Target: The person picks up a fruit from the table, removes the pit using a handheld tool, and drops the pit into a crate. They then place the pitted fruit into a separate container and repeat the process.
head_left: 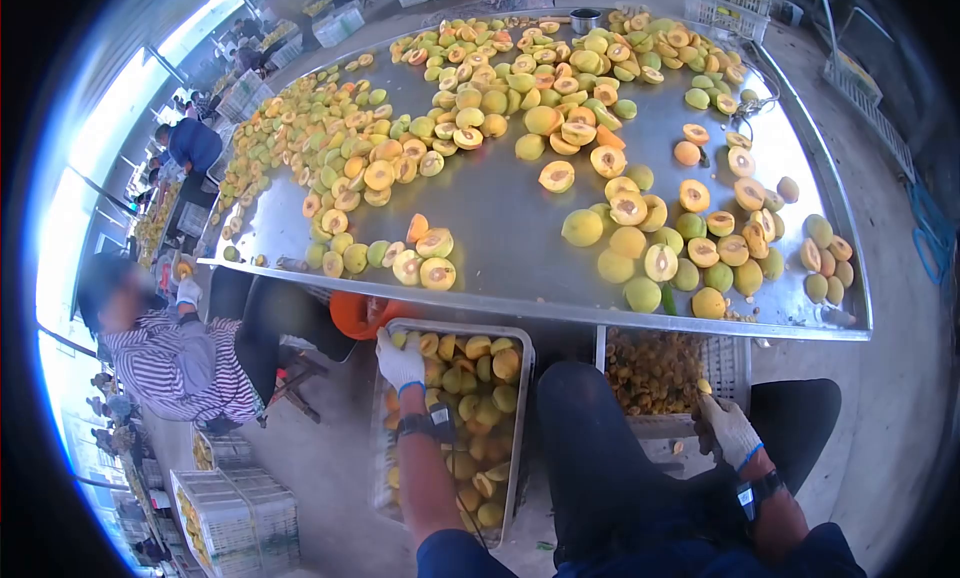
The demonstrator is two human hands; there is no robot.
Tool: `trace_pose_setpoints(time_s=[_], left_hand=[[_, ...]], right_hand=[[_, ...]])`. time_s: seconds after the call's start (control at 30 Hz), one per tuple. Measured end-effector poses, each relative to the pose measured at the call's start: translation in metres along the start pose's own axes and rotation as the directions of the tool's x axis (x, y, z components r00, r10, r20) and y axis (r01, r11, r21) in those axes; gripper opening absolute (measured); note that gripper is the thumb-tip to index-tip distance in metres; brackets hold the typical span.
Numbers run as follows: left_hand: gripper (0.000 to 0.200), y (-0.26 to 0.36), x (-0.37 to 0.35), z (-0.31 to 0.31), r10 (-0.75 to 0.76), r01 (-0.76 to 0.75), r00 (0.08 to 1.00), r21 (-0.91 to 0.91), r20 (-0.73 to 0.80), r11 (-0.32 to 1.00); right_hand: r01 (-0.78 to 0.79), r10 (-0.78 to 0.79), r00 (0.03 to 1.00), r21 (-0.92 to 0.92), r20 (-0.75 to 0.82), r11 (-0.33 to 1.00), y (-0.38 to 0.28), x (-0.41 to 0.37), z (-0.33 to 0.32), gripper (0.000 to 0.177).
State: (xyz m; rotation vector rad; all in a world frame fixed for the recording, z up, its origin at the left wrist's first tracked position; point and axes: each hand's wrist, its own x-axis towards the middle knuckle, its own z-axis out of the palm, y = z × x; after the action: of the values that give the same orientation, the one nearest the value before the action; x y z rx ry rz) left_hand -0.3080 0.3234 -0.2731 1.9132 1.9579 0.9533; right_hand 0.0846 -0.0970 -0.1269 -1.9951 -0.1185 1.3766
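Note:
My left hand [400, 362], in a white glove, is over the upper left corner of a white plastic crate [528, 378]. Its fingers look extended, with nothing visible in them. Peach halves [478, 383], yellow and green, fill much of that crate. My right hand [730, 433], also gloved, is closed beside my right knee, near a second crate [735, 363] of brown pits and scraps [650, 373]. A small yellow piece [705, 386] shows at its fingertips; I cannot tell what else the fingers grip.
Ahead stands a metal table [500, 218] with many whole and halved peaches [480, 108]. An orange bucket [355, 313] is under its front edge. At left sits a person in a striped top [170, 363], near stacked crates [240, 518]. A metal cup [585, 20] stands at the far edge.

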Motion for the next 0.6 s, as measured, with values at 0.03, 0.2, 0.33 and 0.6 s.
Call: trace_pose_setpoints(time_s=[0.03, 0.2, 0.33, 0.6], left_hand=[[0.061, 0.002, 0.005, 0.005, 0.000, -0.004, 0.999, 0.084, 0.047, 0.996], [0.040, -0.021, -0.003, 0.035, -0.070, -0.045, 0.961, 0.403, 0.268, 0.914], [0.035, -0.029, 0.005, 0.016, -0.011, -0.128, 0.940, 0.381, 0.342, 0.916], [0.030, 0.020, 0.010, -0.043, 0.039, -0.039, 0.999, 0.016, -0.003, 0.999]], right_hand=[[-0.008, 0.007, 1.000, -0.022, -0.011, 1.000, -0.002, 0.001, 0.002, 0.043], [-0.028, 0.027, 0.998, -0.020, -0.057, 0.999, -0.011, 0.004, 0.007, 0.046], [-0.001, 0.001, 1.000, 0.040, 0.007, 0.999, -0.015, 0.005, 0.007, 0.045], [0.073, -0.106, 0.987, 0.255, 0.117, 0.964, -0.012, 0.002, 0.003, 0.042]])
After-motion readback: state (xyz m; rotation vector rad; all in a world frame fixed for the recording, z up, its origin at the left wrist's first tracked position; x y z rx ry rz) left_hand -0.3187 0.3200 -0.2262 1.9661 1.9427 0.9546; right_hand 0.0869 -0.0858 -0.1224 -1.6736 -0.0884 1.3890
